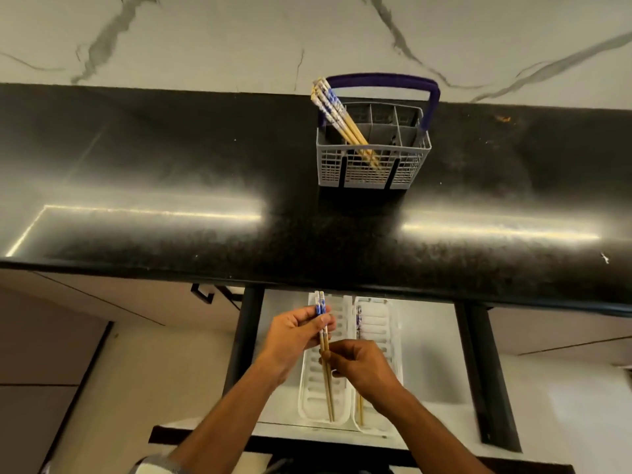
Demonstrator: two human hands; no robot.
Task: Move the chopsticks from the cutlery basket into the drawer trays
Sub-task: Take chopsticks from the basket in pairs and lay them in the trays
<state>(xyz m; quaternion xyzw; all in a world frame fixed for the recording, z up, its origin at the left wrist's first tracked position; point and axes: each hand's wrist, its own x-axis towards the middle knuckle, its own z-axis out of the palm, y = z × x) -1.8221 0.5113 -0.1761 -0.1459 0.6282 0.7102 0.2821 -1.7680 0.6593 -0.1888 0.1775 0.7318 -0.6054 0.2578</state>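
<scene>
i've got a pair of chopsticks (324, 340) between both hands over the open drawer (434, 364). my left hand (297, 331) pinches them near the blue-patterned top ends, fingers curled round; my right hand (364, 366) pinches the plain wooden shafts lower down. so both grips are narrow, closed on the same pair. the tips hang over the left tray (309, 391), a white slotted one; whether they touch it i can't tell. the right tray (376, 323) beside it already has at least one chopstick (359, 323) lying in it.

they should be light, stiff, thin wood. the bare shafts prob. aren't slick, the patterned ends maybe smoother. main bother: two thin sticks roll & splay apart, so i'd hold near the middle w/ both kept parallel, then lay them flat along the tray.

more chopsticks (337, 116) lean in the grey cutlery basket (372, 165) w/ the blue handle, up on the black table (171, 165). so the job's part done, by my guess.
</scene>
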